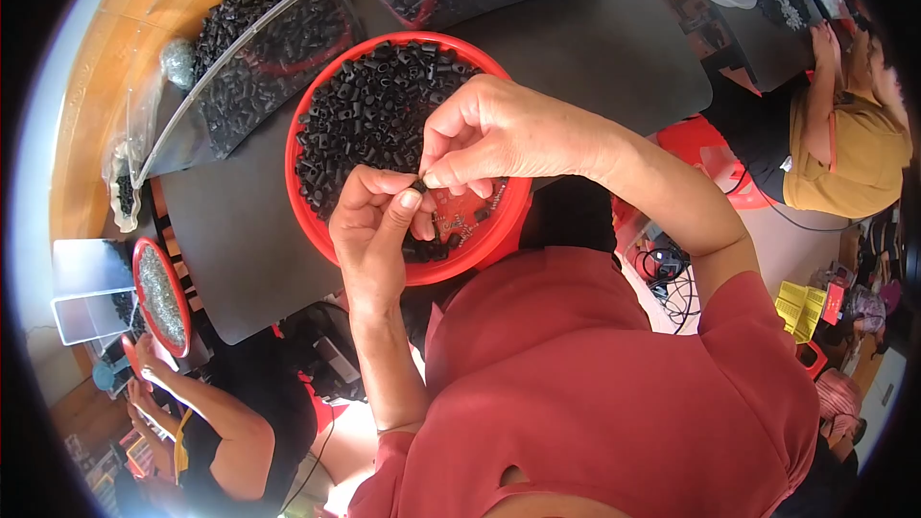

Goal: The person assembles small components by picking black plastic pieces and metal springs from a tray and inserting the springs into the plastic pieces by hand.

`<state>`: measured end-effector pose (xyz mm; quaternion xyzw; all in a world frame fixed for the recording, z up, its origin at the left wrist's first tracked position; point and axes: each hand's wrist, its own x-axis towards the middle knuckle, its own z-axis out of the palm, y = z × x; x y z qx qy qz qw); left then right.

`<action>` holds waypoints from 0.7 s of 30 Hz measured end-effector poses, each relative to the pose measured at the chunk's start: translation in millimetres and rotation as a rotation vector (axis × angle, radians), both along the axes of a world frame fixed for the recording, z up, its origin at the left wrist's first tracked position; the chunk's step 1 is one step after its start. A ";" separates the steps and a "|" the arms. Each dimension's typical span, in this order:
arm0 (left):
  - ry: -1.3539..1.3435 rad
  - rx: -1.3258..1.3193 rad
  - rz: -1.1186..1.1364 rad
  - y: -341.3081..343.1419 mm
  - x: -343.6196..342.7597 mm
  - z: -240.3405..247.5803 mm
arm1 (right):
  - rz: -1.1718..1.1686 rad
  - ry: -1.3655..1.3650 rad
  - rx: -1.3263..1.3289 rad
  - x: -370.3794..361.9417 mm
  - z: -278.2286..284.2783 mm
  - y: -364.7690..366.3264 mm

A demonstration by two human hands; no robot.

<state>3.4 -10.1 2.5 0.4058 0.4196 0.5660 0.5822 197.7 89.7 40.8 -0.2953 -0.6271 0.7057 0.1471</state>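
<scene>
A round red basin [414,36] in front of me holds a heap of small black tubular plastic pieces [360,105]. Over it, my left hand [369,225] pinches one small black plastic piece [419,186] between thumb and forefinger. From the right, my right hand [494,129] meets it, thumb and fingertips closed at the same piece. Whether a tiny metal part is between the right fingertips is hidden. Below my hands, small silvery metal bits [470,223] and a few black pieces lie on the basin's red bottom.
Clear plastic bins [278,67] of black pieces stand on the dark table [614,58] beyond the basin. A red bowl of silvery bits [161,297] is at left. One co-worker's arm [225,412] is lower left; another person [835,153] sits at right. Cables [672,278] lie on the floor.
</scene>
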 end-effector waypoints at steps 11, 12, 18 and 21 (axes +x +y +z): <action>0.200 0.108 0.128 -3.6 3.9 -2.3 | -0.085 -0.045 0.222 -11.8 5.6 -12.9; 0.211 0.114 0.136 -4.3 4.4 -2.3 | -0.088 -0.042 0.259 -12.2 6.2 -14.1; 0.352 0.145 0.128 -6.4 7.1 -3.0 | -0.047 -0.113 0.263 -10.6 15.1 -13.1; 0.339 0.142 0.113 -6.0 7.1 -3.4 | -0.039 -0.148 0.214 -5.2 17.4 -12.5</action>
